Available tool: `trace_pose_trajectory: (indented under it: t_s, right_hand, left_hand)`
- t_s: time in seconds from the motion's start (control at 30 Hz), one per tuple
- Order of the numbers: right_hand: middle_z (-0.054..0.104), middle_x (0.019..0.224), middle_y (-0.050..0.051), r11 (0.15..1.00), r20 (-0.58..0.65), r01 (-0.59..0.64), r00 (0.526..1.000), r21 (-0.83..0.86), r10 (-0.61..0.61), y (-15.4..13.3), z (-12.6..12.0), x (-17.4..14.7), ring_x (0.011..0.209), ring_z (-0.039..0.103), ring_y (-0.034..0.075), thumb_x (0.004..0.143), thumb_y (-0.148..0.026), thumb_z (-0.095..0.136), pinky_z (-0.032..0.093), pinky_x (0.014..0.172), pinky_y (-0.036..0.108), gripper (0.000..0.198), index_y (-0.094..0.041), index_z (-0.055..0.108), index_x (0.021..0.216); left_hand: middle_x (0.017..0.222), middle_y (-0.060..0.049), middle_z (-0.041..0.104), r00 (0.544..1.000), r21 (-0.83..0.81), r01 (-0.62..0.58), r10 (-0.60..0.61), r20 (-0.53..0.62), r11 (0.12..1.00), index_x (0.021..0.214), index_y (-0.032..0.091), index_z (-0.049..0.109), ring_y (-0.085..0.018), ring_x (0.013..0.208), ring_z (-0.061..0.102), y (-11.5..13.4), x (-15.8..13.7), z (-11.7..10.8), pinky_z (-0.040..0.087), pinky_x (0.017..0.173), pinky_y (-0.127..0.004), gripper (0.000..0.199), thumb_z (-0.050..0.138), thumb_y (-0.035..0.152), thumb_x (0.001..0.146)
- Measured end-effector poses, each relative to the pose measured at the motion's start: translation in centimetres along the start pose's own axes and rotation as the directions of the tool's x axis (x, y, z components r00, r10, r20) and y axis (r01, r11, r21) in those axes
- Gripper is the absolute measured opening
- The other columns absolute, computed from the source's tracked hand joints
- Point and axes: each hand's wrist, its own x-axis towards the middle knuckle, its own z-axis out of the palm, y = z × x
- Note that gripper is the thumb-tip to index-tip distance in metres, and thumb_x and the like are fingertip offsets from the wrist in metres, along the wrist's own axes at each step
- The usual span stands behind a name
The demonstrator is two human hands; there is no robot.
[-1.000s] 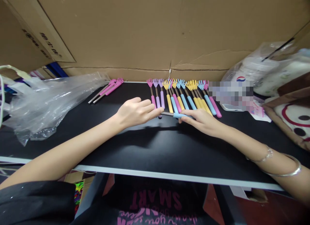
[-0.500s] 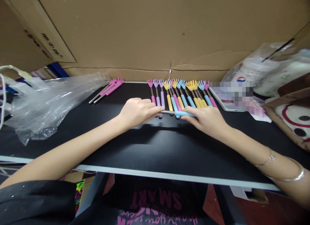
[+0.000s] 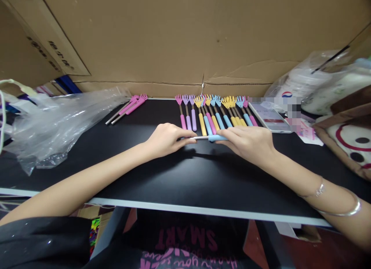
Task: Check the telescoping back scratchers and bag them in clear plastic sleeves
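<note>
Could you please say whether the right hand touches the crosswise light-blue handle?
Touching: the head view shows the right hand gripping the light-blue handle between its fingers.

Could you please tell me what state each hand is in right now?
Left hand: closed, pinching the metal rod.
Right hand: closed, holding the light-blue handle on that rod.

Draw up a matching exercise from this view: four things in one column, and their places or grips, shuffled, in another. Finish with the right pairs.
1. Left hand
2. Right hand
3. Silver bangle
4. Large cardboard

A. Along the back of the black table
B. Pinching the metal rod
C. Around the right forearm
D. Holding the blue handle

Pairs: 1-B, 2-D, 3-C, 4-A
</note>
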Motion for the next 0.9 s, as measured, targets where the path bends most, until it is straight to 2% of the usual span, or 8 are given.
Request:
trace_pose_trajectory:
  t_s: [0.13, 0.23, 0.4, 0.53, 0.7, 0.9]
  right_hand:
    - [0.07, 0.064, 0.001, 1.0, 0.004, 0.003, 1.0, 0.009, -0.003, -0.1, -0.3, 0.1, 0.056, 0.059, 0.011, 0.098, -0.051, 0.044, 0.027, 0.049, 0.028, 0.042, -0.023, 0.074, 0.087]
    - [0.07, 0.064, 0.002, 0.999, -0.013, -0.006, 1.0, 0.04, 0.007, 0.0, -0.3, 0.1, 0.058, 0.059, 0.012, 0.097, -0.05, 0.045, 0.026, 0.05, 0.028, 0.041, -0.023, 0.074, 0.088]
    - [0.072, 0.069, 0.002, 1.0, -0.024, 0.011, 1.0, 0.02, -0.011, 0.3, 0.3, 0.1, 0.06, 0.061, 0.012, 0.098, -0.051, 0.043, 0.026, 0.049, 0.027, 0.044, -0.022, 0.073, 0.086]
    - [0.074, 0.073, 0.002, 0.998, 0.004, -0.014, 1.0, 0.058, 0.014, 0.4, 0.6, 0.2, 0.063, 0.063, 0.013, 0.097, -0.051, 0.044, 0.026, 0.049, 0.027, 0.043, -0.022, 0.073, 0.087]
    - [0.074, 0.072, 0.002, 0.994, -0.001, -0.052, 0.999, 0.097, 0.052, 0.7, 0.2, 0.5, 0.066, 0.065, 0.014, 0.096, -0.05, 0.045, 0.029, 0.051, 0.027, 0.04, -0.023, 0.074, 0.091]
    - [0.072, 0.069, 0.002, 0.991, -0.009, -0.099, 0.995, 0.09, 0.1, 1.6, 0.1, 0.5, 0.062, 0.064, 0.014, 0.096, -0.052, 0.044, 0.029, 0.049, 0.026, 0.042, -0.023, 0.073, 0.087]
  left_hand:
    - [0.074, 0.002, 0.075, 0.993, -0.132, 0.053, -0.037, 0.115, 0.99, 0.105, 0.028, 0.075, -0.009, 0.055, 0.061, 0.2, 0.2, -0.5, 0.033, 0.054, -0.019, 0.029, 0.054, 0.045, 0.095]
    - [0.074, 0.002, 0.075, 0.992, -0.15, 0.062, -0.045, 0.116, 0.987, 0.105, 0.028, 0.075, -0.009, 0.054, 0.06, 0.3, 0.2, -0.5, 0.033, 0.054, -0.019, 0.03, 0.052, 0.045, 0.095]
    - [0.075, 0.001, 0.075, 0.995, -0.061, 0.077, -0.074, 0.061, 0.995, 0.104, 0.029, 0.075, -0.013, 0.061, 0.064, 0.4, 0.1, 0.2, 0.033, 0.056, -0.021, 0.032, 0.051, 0.048, 0.095]
    - [0.074, 0.001, 0.073, 0.998, 0.013, 0.031, -0.032, 0.06, 0.999, 0.103, 0.028, 0.072, -0.013, 0.062, 0.064, 0.2, 0.1, 0.3, 0.031, 0.055, -0.021, 0.031, 0.049, 0.046, 0.096]
    - [0.075, 0.001, 0.073, 1.0, 0.093, -0.007, 0.006, 0.01, 0.996, 0.102, 0.028, 0.072, -0.013, 0.064, 0.065, -0.1, 0.2, -0.6, 0.026, 0.052, -0.022, 0.027, 0.051, 0.044, 0.094]
    - [0.077, 0.001, 0.074, 0.998, 0.162, 0.031, -0.038, 0.042, 0.986, 0.106, 0.03, 0.071, -0.014, 0.065, 0.065, -0.9, 0.6, -2.0, 0.022, 0.051, -0.023, 0.031, 0.05, 0.049, 0.093]
